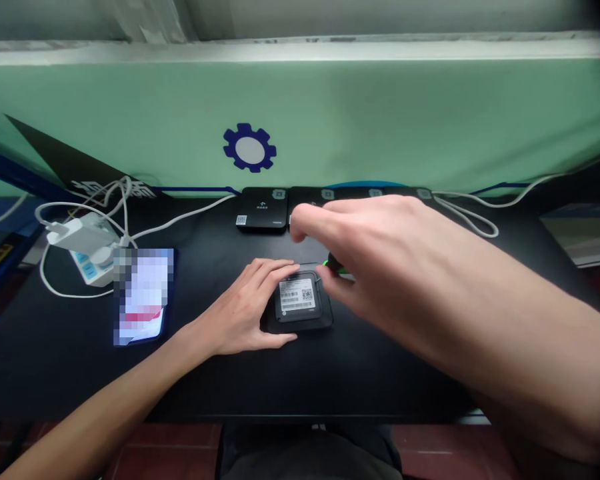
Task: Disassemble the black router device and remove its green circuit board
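Note:
A small square black electronics box (300,300) lies on the table with its label side up, showing a white sticker with barcodes and a QR code. My left hand (250,307) grips it from the left, fingers along the far edge and thumb at the near edge. My right hand (365,247) is closed around a screwdriver (334,264) with a black and green handle, mostly hidden by the fingers. Its thin shaft reaches the box's far right corner; whether the tip sits in a screw I cannot tell.
Several similar black boxes (263,210) stand in a row along the green back panel (380,127), partly behind my right hand. At left lie a phone (145,293) with a lit screen and a white power strip (93,257) with an adapter and tangled cables. Another white cable (475,223) runs at right.

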### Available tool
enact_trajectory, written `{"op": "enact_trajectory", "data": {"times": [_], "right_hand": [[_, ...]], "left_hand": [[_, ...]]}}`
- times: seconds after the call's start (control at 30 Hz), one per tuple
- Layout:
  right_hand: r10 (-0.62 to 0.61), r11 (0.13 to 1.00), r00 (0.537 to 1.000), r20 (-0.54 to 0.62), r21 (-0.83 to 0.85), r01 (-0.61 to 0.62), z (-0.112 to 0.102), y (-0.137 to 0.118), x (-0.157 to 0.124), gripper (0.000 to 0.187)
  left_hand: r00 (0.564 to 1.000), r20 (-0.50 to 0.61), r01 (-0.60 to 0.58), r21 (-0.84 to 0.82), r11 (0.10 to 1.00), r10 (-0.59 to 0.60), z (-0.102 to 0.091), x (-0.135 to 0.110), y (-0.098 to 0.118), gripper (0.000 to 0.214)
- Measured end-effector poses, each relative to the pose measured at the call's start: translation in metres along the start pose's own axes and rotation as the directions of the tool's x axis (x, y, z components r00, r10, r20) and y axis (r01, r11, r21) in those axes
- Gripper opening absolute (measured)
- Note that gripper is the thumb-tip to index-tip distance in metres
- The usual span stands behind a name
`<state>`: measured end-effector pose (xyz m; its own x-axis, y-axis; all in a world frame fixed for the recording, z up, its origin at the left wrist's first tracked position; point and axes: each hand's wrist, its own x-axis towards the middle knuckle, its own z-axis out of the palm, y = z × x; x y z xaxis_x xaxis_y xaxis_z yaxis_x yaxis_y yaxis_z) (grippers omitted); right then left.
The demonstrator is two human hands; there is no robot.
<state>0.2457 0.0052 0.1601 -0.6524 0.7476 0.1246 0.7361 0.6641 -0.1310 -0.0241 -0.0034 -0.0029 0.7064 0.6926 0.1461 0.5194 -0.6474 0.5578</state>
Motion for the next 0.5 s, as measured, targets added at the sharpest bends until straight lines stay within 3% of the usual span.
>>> {"op": "enact_trajectory", "data": {"times": [0.13,0.33,0.5], "right_hand": [[-0.037,0.996,0.999,0.013,0.084,0.036,-0.003,0.001,0.003,0.032],[0.141,0.987,0.989,-0.045,-0.065,-0.144,0.004,0.013,-0.005,0.023],[0.030,0.999,0.999,-0.034,0.032,-0.029,0.002,0.007,-0.001,0.024]], "left_hand": [[1.000,0.018,0.006,-0.002,1.000,-0.006,-0.001,0.001,0.001,0.123],[1.000,0.022,0.003,-0.001,1.000,-0.003,-0.003,0.002,0.002,0.114],[1.000,0.009,0.004,0.019,1.000,-0.004,-0.002,0.001,0.001,0.114]]}}
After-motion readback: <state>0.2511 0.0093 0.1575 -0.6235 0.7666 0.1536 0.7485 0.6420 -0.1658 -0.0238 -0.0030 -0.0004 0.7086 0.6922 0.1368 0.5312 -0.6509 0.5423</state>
